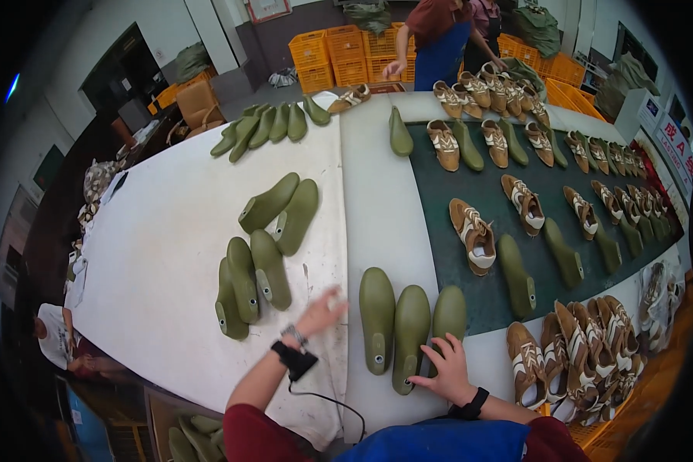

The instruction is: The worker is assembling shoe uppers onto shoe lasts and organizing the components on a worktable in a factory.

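Three olive-green shoe lasts stand in a row in front of me: the left shoe last, the middle shoe last and the right shoe last. My right hand has its fingers bent over the heel end of the right one, its thumb by the heel of the middle one. My left hand hangs over the white cloth, slightly blurred, fingers apart and holding nothing I can see. Left of it lies a cluster of lasts, with a further pair of lasts beyond.
Brown-and-white shoes and lasts stand in rows on a dark green mat. An orange crate heaped with shoes sits at the near right. More lasts line the far left table edge. Two people stand across the table; another person sits at left.
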`<state>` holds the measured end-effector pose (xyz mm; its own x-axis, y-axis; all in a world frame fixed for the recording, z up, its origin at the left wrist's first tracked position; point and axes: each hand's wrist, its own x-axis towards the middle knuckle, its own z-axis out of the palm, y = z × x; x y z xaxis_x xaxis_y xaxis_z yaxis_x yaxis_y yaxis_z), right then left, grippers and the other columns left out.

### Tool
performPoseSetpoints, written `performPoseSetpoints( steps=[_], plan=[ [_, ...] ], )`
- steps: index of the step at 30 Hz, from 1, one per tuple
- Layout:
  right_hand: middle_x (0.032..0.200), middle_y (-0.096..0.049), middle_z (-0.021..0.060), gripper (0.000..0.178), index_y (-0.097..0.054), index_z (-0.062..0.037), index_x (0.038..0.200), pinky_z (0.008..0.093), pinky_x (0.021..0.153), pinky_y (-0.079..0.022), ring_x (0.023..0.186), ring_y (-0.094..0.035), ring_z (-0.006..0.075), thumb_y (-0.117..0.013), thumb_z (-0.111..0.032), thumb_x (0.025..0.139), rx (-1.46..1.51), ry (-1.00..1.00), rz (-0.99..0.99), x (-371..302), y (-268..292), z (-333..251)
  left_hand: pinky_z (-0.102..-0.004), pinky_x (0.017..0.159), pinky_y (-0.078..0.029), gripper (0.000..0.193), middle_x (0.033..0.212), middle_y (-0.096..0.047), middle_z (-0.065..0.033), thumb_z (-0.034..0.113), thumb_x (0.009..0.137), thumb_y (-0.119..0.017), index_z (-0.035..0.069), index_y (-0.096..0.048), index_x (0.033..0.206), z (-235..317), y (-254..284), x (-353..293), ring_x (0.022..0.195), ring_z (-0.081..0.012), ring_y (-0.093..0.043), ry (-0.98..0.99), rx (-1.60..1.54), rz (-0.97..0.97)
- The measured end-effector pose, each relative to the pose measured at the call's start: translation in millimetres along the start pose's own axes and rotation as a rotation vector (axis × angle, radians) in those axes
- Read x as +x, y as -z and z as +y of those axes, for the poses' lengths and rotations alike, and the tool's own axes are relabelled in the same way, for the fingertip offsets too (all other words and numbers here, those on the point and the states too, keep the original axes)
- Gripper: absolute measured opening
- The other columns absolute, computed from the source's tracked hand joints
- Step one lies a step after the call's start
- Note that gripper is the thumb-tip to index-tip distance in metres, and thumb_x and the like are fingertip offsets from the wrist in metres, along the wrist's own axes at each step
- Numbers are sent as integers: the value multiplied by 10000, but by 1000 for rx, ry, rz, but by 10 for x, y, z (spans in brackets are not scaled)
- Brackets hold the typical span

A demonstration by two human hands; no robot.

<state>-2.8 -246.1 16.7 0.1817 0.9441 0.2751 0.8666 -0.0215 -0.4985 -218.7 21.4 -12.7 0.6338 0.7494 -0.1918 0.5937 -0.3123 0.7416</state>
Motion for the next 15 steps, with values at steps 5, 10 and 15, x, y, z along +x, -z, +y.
performPoseSetpoints(
  steps=[5,10,15],
  plan=[
    [1051,-531,102,580,-629,-98,995,491,919,-371,1088,-424,384,-791,-447,561,-1,2,-20,-1,-50,37,-433,911,-419,578,1112,-545,-233,133,683,-689,-4,-445,1189,-718,1068,1353,1037,-382,-512,-82,535,677],
    [1018,-540,89,540,-650,-107,921,487,905,-389,1080,-437,377,-795,-461,540,12,25,-34,-5,-65,10,-439,816,-482,555,921,-633,-220,349,738,-660,-42,-486,1092,-957,1208,1619,912,-381,-604,390,541,494],
    [1010,-543,81,540,-645,-106,914,532,905,-373,1093,-430,384,-796,-452,528,35,1,-45,49,-115,106,-458,715,-504,466,816,-624,-272,396,727,-648,-51,-575,836,-421,593,1046,784,-407,-619,273,497,461]
  ],
)
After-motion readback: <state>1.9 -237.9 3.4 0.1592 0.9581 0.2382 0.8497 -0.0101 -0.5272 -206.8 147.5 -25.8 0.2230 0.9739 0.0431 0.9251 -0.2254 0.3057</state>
